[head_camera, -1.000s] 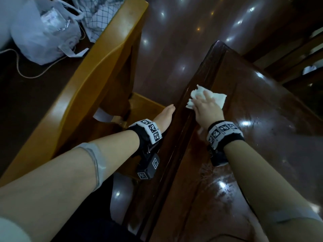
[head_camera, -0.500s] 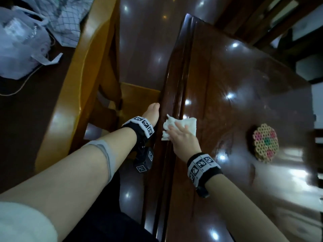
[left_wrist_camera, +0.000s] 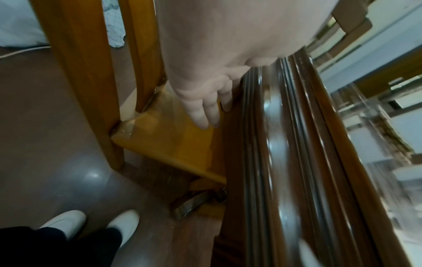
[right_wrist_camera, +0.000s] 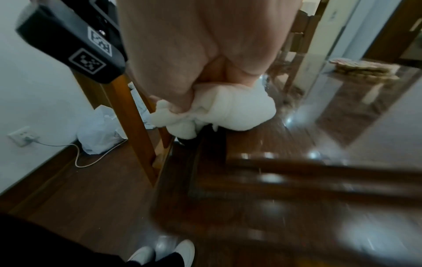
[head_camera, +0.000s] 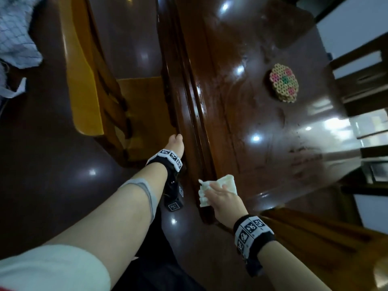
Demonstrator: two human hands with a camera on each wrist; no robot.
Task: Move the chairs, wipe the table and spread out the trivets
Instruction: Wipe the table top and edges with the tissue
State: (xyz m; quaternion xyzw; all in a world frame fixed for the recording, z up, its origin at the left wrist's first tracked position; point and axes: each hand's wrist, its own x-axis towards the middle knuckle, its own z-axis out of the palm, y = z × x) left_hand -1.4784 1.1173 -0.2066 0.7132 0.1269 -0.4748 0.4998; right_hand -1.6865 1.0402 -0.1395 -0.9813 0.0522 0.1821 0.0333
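While the head camera is looking down over the dark glossy table (head_camera: 262, 127), the right hand (head_camera: 223, 199) is pressing a crumpled white cloth (head_camera: 212, 186) onto the tabletop near its moulded edge, and a stack of beaded trivets (head_camera: 283, 82) is sitting well apart from it, farther across the top. The left hand (head_camera: 176, 143) is resting against the table's side edge, beside the yellow wooden chair (head_camera: 84, 80). In the left wrist view, the left hand (left_wrist_camera: 206, 101) is lying with fingers straight and relaxed along the table edge (left_wrist_camera: 269, 144), holding nothing, above the chair seat (left_wrist_camera: 173, 144). In the right wrist view, the right hand (right_wrist_camera: 194, 72) is bunching the cloth (right_wrist_camera: 217, 115) in curled fingers at the table (right_wrist_camera: 285, 180) corner, and the trivets (right_wrist_camera: 363, 69) are lying farther off.
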